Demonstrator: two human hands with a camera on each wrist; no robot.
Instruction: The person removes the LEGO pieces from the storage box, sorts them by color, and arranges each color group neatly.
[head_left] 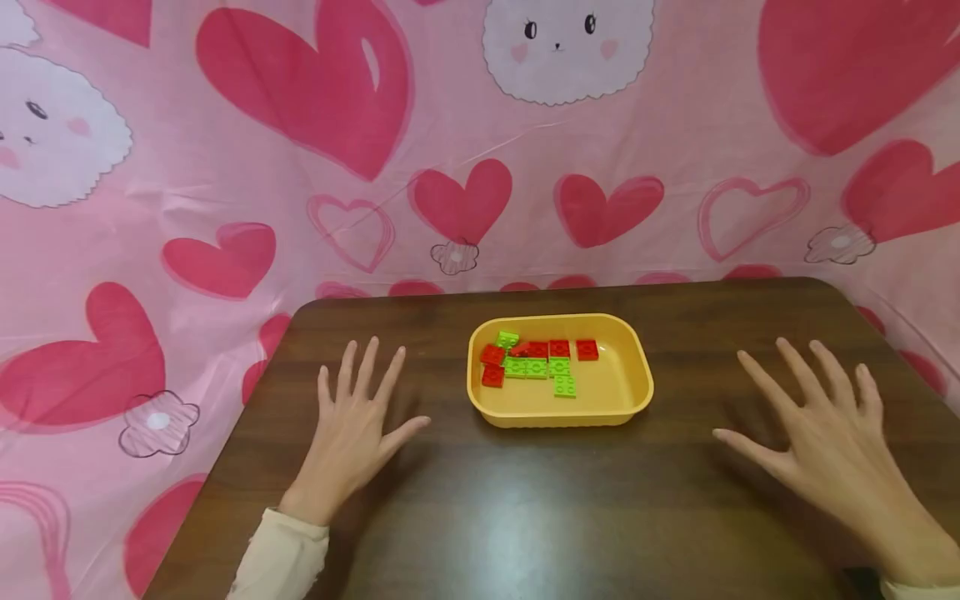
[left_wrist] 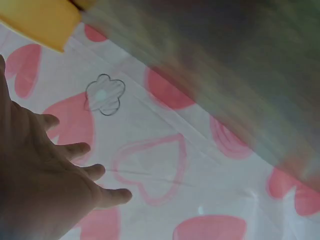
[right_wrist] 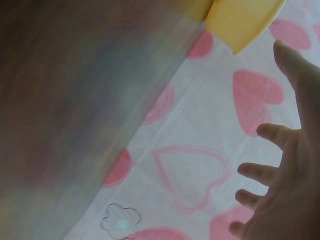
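Observation:
A yellow tray (head_left: 600,404) stands toward the back of the brown table, between my two hands. Inside it lie several red bricks (head_left: 587,350) and several green bricks (head_left: 565,386), mostly gathered in its left half. To the left of the tray my left hand (head_left: 352,433) is spread with straight fingers, holding nothing. On the other side my right hand (head_left: 832,442) is likewise spread, its thumb pointing toward the tray, with nothing in it. Both wrist views show the outstretched fingers and a corner of the tray (left_wrist: 45,22), whose bricks are hidden there.
The dark wooden table (head_left: 480,517) has rounded far corners. Behind it and along the left side hangs a pink cloth (head_left: 360,150) with hearts and white faces. A small dark object (head_left: 862,581) shows beside the right wrist; its kind is unclear.

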